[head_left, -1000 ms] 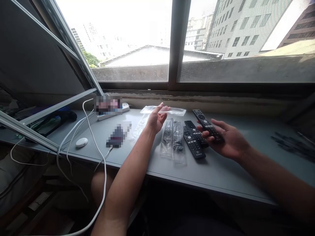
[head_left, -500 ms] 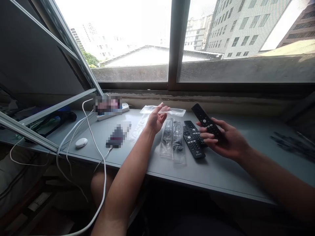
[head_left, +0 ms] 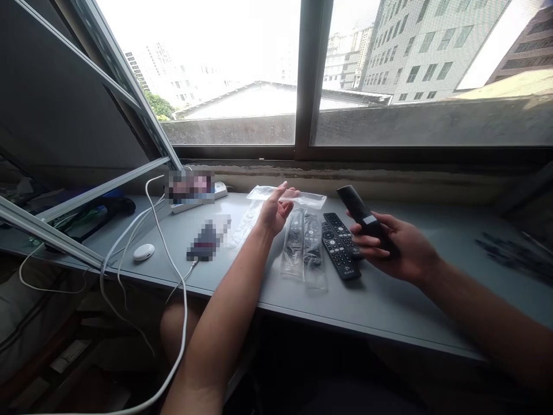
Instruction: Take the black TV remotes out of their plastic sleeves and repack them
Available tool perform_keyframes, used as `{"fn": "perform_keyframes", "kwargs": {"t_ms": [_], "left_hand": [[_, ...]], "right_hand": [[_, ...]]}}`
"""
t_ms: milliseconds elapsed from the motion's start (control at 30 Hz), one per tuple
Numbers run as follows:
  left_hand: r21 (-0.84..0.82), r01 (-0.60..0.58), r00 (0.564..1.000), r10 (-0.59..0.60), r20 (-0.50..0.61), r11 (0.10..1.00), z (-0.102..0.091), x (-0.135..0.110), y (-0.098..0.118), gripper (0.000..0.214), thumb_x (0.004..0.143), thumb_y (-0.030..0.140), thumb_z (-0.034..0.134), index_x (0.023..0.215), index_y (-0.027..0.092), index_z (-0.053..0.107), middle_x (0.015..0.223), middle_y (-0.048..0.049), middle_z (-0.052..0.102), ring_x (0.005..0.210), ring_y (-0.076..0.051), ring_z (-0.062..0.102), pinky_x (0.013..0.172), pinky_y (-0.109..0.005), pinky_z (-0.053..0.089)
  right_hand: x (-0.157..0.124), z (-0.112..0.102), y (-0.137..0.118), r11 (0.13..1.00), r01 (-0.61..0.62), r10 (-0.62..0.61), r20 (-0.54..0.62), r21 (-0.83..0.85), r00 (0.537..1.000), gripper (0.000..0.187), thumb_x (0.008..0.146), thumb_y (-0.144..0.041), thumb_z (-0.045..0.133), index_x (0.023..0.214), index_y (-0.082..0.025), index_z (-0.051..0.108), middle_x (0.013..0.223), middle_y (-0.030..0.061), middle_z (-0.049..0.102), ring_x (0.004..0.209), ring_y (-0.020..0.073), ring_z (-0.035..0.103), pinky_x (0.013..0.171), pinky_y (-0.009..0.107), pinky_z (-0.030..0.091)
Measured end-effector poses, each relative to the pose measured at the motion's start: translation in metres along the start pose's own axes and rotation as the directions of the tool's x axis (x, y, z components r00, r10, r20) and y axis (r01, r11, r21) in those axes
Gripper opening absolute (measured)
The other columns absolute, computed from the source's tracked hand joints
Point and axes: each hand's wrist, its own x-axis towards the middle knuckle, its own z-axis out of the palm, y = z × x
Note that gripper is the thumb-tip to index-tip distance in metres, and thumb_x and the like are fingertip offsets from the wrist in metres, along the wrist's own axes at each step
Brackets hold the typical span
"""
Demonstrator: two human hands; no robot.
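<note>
My right hand is closed around a black remote control, lifted off the grey desk with its back turned up. My left hand hovers open, palm up, fingers apart, just in front of an empty clear plastic sleeve. Two bare black remotes lie side by side left of my right hand. Two more remotes in clear bags lie between my hands.
White cables loop over the desk's left part, beside a small white oval device and a power strip. A blurred dark item lies left of my left arm. Dark thin objects lie far right. The window sill runs behind.
My right hand has lifted the remote off the desk and rolled it over, so its buttons turned away and its back now faces up. My left hand has stayed put.
</note>
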Motion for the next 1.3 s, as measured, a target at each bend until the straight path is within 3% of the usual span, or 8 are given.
{"fn": "perform_keyframes", "kwargs": {"t_ms": [267,400,633,833,1000,1133,1233,1300], "left_hand": [[0.009,-0.019,1.000,0.019,-0.015,1.000,0.001,-0.001,-0.001,0.022,0.100,0.024,0.084,0.120,0.018,0.080,0.112,-0.0087,0.079,0.082,-0.010,0.078,0.058,-0.011,0.055],[0.008,-0.018,1.000,0.018,-0.011,1.000,0.001,-0.001,-0.001,0.024,0.100,0.024,0.084,0.123,0.018,0.080,0.114,-0.0088,0.079,0.082,-0.010,0.078,0.058,-0.011,0.055],[0.017,-0.028,1.000,0.028,0.002,0.999,0.001,0.000,-0.001,0.017,0.100,0.024,0.084,0.116,0.017,0.080,0.112,-0.0087,0.078,0.081,-0.009,0.077,0.058,-0.011,0.055],[-0.002,-0.012,1.000,0.012,-0.023,1.000,0.003,-0.003,0.000,0.018,0.100,0.023,0.083,0.117,0.018,0.080,0.110,-0.0080,0.078,0.079,-0.009,0.077,0.059,-0.011,0.056],[-0.019,-0.004,1.000,0.004,-0.022,1.000,0.003,-0.003,-0.001,0.021,0.100,0.023,0.084,0.120,0.018,0.080,0.111,-0.0081,0.078,0.082,-0.010,0.078,0.059,-0.011,0.056],[0.018,-0.035,0.999,0.035,0.005,0.999,0.002,-0.002,-0.001,0.014,0.100,0.024,0.083,0.111,0.016,0.079,0.108,-0.0082,0.078,0.082,-0.010,0.078,0.059,-0.012,0.057],[0.023,-0.036,0.999,0.036,0.010,0.999,0.002,-0.002,-0.001,0.014,0.101,0.025,0.083,0.110,0.016,0.078,0.106,-0.0076,0.078,0.081,-0.010,0.078,0.060,-0.012,0.057],[0.027,-0.037,0.999,0.037,0.010,0.999,0.003,-0.003,-0.001,0.014,0.101,0.026,0.083,0.110,0.016,0.078,0.105,-0.0076,0.078,0.082,-0.010,0.078,0.061,-0.011,0.057]], "right_hand": [[0.002,0.006,0.003,0.999,0.050,-0.049,-0.094,0.008,0.994,0.033,0.106,-0.017,0.065,0.138,-0.018,0.070,0.101,0.0092,0.069,0.072,0.0179,0.065,0.055,0.026,0.067],[0.004,0.002,0.003,0.995,0.098,-0.101,-0.126,-0.036,0.987,0.027,0.107,-0.027,0.070,0.133,-0.021,0.072,0.105,0.0103,0.071,0.078,0.0198,0.069,0.063,0.030,0.072],[0.007,-0.007,0.005,0.967,0.189,-0.208,-0.103,-0.170,0.973,0.025,0.096,-0.023,0.089,0.116,-0.031,0.077,0.104,0.0008,0.072,0.075,0.0131,0.069,0.063,0.023,0.069],[0.007,-0.009,0.006,0.943,0.234,-0.270,-0.136,-0.235,0.953,0.017,0.105,-0.026,0.077,0.122,-0.028,0.081,0.107,0.0045,0.076,0.083,0.0173,0.074,0.072,0.029,0.073],[0.008,-0.011,0.008,0.912,0.278,-0.317,-0.092,-0.302,0.944,0.023,0.097,-0.015,0.083,0.116,-0.028,0.083,0.110,0.0035,0.079,0.089,0.0167,0.076,0.078,0.026,0.072],[0.011,-0.013,0.014,0.739,0.475,-0.530,0.023,-0.478,0.848,0.030,0.088,-0.024,0.097,0.114,-0.031,0.086,0.109,-0.0002,0.081,0.099,0.0169,0.075,0.091,0.027,0.069],[0.007,-0.011,0.018,0.493,0.572,-0.680,0.120,-0.655,0.723,0.029,0.085,-0.035,0.100,0.112,-0.034,0.088,0.118,0.0003,0.084,0.118,0.0254,0.076,0.113,0.043,0.064],[0.001,-0.008,0.020,0.344,0.562,-0.714,0.179,-0.752,0.677,0.026,0.088,-0.041,0.098,0.111,-0.033,0.089,0.125,0.0030,0.085,0.126,0.0316,0.076,0.120,0.054,0.059]]}}
